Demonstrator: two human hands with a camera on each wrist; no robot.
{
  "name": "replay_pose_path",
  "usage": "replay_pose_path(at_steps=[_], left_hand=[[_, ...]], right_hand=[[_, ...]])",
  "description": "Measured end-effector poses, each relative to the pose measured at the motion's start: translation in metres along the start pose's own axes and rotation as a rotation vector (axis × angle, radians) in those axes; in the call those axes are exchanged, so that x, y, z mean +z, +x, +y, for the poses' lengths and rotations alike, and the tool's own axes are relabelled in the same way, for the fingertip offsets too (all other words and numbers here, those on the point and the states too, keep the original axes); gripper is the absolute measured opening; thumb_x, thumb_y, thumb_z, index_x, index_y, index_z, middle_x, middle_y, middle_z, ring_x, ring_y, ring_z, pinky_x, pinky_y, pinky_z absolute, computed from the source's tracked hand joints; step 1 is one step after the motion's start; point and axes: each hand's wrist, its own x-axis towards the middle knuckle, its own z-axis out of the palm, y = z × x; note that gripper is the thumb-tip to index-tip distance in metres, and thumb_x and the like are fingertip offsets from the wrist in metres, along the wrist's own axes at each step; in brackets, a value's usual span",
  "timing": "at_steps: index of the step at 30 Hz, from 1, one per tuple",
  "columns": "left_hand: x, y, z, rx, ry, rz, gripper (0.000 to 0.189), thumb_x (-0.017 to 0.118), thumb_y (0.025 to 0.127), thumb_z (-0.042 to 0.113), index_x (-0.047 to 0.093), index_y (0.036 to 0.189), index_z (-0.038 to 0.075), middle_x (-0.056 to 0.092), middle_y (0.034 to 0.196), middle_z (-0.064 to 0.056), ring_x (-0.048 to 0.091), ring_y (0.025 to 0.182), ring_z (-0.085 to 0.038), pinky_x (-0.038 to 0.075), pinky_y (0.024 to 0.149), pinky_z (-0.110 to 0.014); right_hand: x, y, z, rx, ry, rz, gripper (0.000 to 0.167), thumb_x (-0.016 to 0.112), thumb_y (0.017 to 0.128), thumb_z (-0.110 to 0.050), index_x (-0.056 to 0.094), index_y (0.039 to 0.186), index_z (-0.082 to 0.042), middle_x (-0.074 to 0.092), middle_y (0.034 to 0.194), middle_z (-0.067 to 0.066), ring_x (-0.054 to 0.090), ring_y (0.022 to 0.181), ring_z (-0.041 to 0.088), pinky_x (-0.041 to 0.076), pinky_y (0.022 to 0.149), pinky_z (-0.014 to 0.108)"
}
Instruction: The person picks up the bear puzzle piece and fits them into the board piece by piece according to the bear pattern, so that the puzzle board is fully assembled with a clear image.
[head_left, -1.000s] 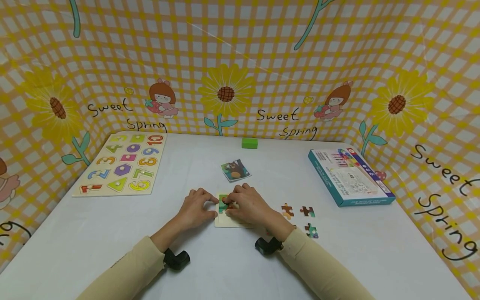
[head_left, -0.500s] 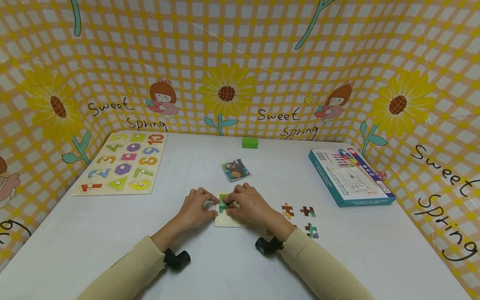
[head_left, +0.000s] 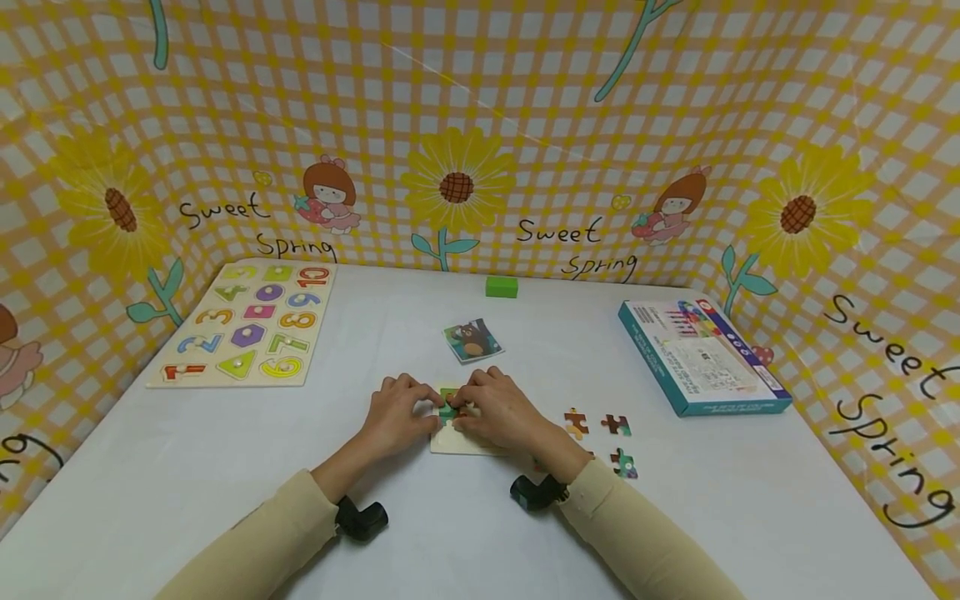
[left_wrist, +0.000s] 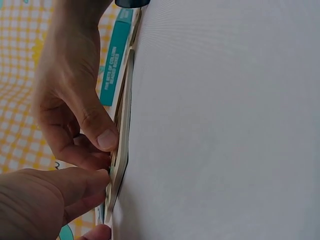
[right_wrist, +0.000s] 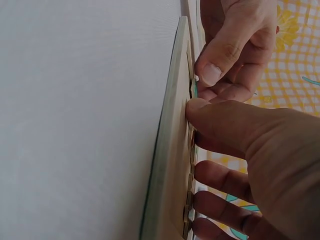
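Note:
A pale wooden puzzle tray (head_left: 468, 447) lies on the white table, with green and brown jigsaw pieces (head_left: 447, 412) in its upper part. My left hand (head_left: 393, 419) reaches over the tray's left edge, thumb and forefinger curled at the green jigsaw piece. From the other side my right hand (head_left: 501, 414) pinches at the same corner, its palm and back covering much of the tray. In the right wrist view the left thumb (right_wrist: 212, 74) is beside a green piece edge (right_wrist: 194, 88). The right thumb (right_wrist: 197, 106) sits just below, other fingertips resting along the pieces.
Loose jigsaw pieces (head_left: 616, 425) lie right of the tray, some partly behind the right wrist. A bear picture card (head_left: 472, 340) is beyond the tray, a green block (head_left: 502, 287) farther back. A number board (head_left: 247, 333) lies left, a teal-edged box (head_left: 701, 358) right.
My left hand has shifted slightly right, its fingertips now further over the tray's left edge onto the green piece. My right hand stays almost in place. The head view has moved a little.

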Motion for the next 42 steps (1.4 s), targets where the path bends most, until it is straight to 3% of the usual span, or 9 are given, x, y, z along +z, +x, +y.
replay_pose_path(at_steps=[34,42], left_hand=[[0.001,-0.001,0.003,-0.022,-0.002,0.005,0.017,0.074,0.077,0.025,0.071,0.093,0.022,0.056,0.103,-0.006,0.044,0.097,-0.024,0.035,0.086,-0.047],[0.001,-0.001,0.002,-0.013,0.000,0.017,0.017,0.074,0.076,0.025,0.071,0.092,0.022,0.056,0.102,-0.005,0.044,0.095,-0.024,0.035,0.085,-0.047]], right_hand=[[-0.002,-0.002,-0.001,0.013,0.043,-0.025,0.024,0.073,0.081,-0.028,0.071,0.103,-0.016,0.061,0.097,0.001,0.045,0.090,0.017,0.036,0.081,0.035],[-0.010,-0.008,-0.001,0.031,0.021,0.019,0.023,0.072,0.081,-0.029,0.071,0.102,-0.019,0.062,0.098,0.001,0.046,0.089,0.017,0.037,0.081,0.035]])
